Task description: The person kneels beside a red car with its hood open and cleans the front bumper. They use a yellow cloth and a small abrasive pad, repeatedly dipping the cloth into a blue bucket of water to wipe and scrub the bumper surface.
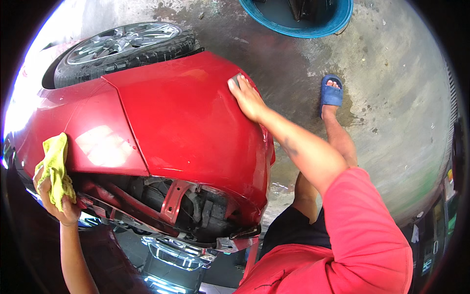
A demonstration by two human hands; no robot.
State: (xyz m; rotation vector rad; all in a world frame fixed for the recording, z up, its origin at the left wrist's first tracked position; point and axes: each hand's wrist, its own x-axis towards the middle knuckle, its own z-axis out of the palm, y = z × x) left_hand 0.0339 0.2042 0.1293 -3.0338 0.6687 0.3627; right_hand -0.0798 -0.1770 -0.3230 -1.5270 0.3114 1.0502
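Observation:
My right hand (pixel 249 104) presses a small dark grey pad (pixel 237 80) against the rounded edge of a red car bumper (pixel 181 117). Most of the pad is hidden under the fingers. At the far left, my left hand (pixel 67 211) grips a crumpled yellow-green cloth (pixel 55 156), which rests by the red fender (pixel 93 142). A seam divides fender from bumper. Below them gapes an opening (pixel 142 196) where the lamp would sit, with brackets and dark parts showing inside.
A wheel (pixel 122 51) with a black tyre is at the upper left. A blue tub (pixel 303 34) holding dark water stands on the stained concrete floor (pixel 391 108). My foot in a blue slipper (pixel 332 93) is planted right of the bumper.

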